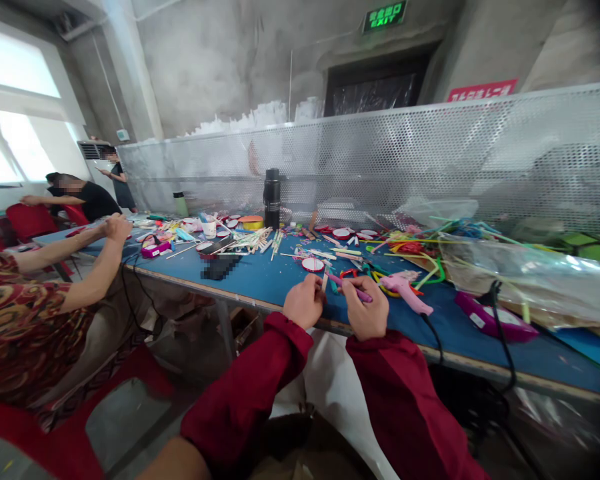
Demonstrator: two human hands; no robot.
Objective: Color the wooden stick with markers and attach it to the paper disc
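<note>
Just over the table's front edge, my left hand (305,301) is closed, pinching a short pale strip (325,281) that stands up from the fingertips. My right hand (369,310) is wrapped round a slim purple pen-shaped tool (364,295), its tip pointing left toward the strip. I cannot make out whether the tip touches it. Right of that hand lies a pink glue gun (405,290) with a black cord. A small round white disc with a red rim (313,265) sits behind my left hand.
The blue table (260,277) bears pale sticks (255,241), a black bottle (272,200), coloured pipe cleaners (425,250) and a purple box (495,317) with a cord. A perforated metal screen (380,153) stands behind. At left a co-worker's hands (117,227) are raised over the table.
</note>
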